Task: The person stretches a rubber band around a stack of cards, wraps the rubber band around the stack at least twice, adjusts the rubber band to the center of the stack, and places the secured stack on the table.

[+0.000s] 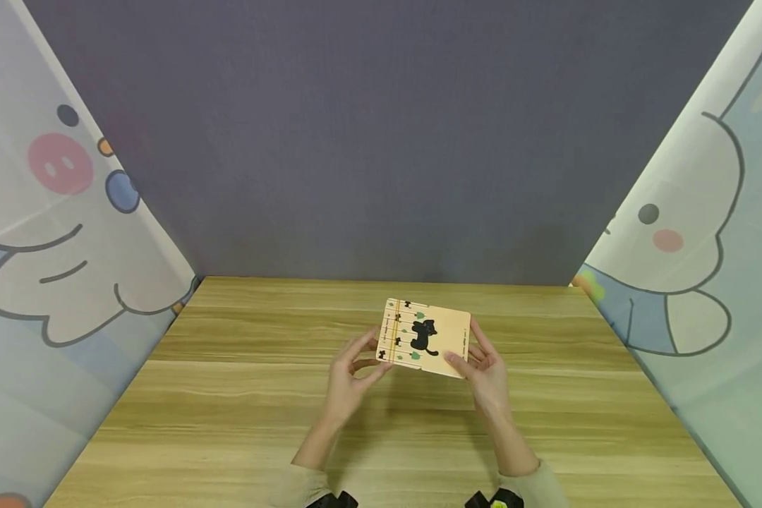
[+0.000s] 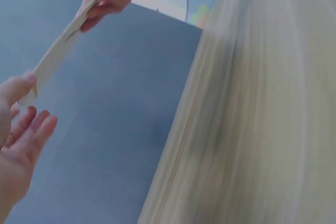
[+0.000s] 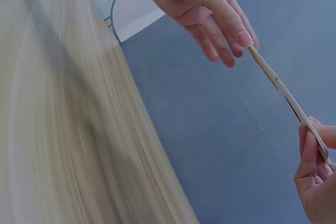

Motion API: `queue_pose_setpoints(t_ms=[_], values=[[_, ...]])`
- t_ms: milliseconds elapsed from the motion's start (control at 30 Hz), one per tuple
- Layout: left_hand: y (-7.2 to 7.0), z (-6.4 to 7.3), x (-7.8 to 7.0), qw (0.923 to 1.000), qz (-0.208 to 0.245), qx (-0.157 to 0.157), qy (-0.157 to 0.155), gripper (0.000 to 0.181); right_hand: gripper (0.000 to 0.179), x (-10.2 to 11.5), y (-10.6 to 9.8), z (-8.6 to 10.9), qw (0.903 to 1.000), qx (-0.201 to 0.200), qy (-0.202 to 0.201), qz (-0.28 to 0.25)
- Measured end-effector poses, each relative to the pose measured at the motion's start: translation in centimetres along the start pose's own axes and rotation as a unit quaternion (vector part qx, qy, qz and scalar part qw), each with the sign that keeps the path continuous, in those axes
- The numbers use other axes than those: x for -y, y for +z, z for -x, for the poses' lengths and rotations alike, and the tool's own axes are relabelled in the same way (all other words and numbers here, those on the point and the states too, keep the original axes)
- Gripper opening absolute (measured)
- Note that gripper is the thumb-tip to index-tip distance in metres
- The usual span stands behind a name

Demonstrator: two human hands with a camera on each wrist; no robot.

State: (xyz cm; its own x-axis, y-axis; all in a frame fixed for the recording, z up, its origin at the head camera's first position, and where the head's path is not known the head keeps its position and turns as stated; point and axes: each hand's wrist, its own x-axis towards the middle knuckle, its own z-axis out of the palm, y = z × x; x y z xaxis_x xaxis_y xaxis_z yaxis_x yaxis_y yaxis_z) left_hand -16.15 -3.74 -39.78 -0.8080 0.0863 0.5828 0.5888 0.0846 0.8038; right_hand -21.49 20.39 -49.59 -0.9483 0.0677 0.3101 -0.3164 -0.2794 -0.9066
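Above the table both hands hold a thin, square, cream cat-print booklet [image 1: 444,328], tilted, its printed face toward the head camera. A black cat, small green leaves and a yellow band near its left edge show on that face. My left hand [image 1: 348,374] holds the left edge and lower left corner between thumb and index finger; its other fingers are spread. At the right end, my right hand [image 1: 490,377] grips the booklet, thumb on the printed face and fingers behind. Seen edge-on in the right wrist view, the booklet [image 3: 287,97] has a layered edge.
A wood-grain table [image 1: 228,409] lies beneath the hands. Behind it stands a dark grey panel [image 1: 381,141]. Cartoon-printed curtains flank the table, one on the left [image 1: 51,282] and one on the right [image 1: 686,317].
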Motion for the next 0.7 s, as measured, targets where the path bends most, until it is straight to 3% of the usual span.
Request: queue_pose_setpoints(t_ms=[100, 133, 233, 267, 333, 400, 433, 500, 533, 633, 700], values=[[0.6, 0.4, 0.2, 0.9980, 0.028, -0.036, -0.045, 0.041, 0.080, -0.2, 0.0, -0.3, 0.9999, -0.006, 0.002, -0.013], [0.8, 0.6, 0.6, 0.9967, 0.040, -0.047, -0.053, 0.038, 0.081, -1.6, -0.7, -0.7, 0.9999, -0.013, 0.007, 0.001], [1.3, 1.0, 2.4, 0.9913, 0.079, -0.073, -0.076, 0.031, 0.080, -0.7, -0.2, -0.9, 0.9998, 0.001, -0.004, -0.020], [1.3, 1.2, 2.9, 0.9899, 0.096, -0.077, -0.071, 0.030, 0.080, 0.0, 0.2, -0.9, 0.9997, 0.002, -0.005, -0.024], [1.6, 1.8, 6.0, 0.9878, 0.113, -0.085, -0.065, 0.028, 0.079, 1.5, 1.1, -0.7, 0.9992, 0.011, -0.012, -0.036], [2.0, 2.4, 8.9, 0.9836, 0.124, -0.095, -0.091, 0.026, 0.078, 3.5, 2.4, -0.4, 0.9989, 0.008, -0.008, -0.045], [2.2, 2.6, 10.3, 0.9810, 0.128, -0.100, -0.106, 0.026, 0.078, 3.4, 2.5, -0.4, 0.9985, 0.014, -0.012, -0.051], [2.8, 3.2, 13.0, 0.9705, 0.143, -0.119, -0.153, 0.026, 0.077, 3.9, 3.1, -0.4, 0.9982, 0.014, -0.012, -0.057], [2.9, 3.3, 13.4, 0.9637, 0.156, -0.127, -0.176, 0.027, 0.077, 4.6, 3.6, -0.2, 0.9990, 0.003, 0.000, -0.044], [3.2, 3.3, 13.5, 0.9442, 0.194, -0.146, -0.223, 0.031, 0.077, 5.7, 4.5, -0.2, 0.9992, -0.009, 0.031, -0.023], [3.4, 3.2, 13.2, 0.9336, 0.216, -0.153, -0.241, 0.033, 0.077, 7.9, 5.8, 0.3, 0.9970, -0.032, 0.069, 0.018]])
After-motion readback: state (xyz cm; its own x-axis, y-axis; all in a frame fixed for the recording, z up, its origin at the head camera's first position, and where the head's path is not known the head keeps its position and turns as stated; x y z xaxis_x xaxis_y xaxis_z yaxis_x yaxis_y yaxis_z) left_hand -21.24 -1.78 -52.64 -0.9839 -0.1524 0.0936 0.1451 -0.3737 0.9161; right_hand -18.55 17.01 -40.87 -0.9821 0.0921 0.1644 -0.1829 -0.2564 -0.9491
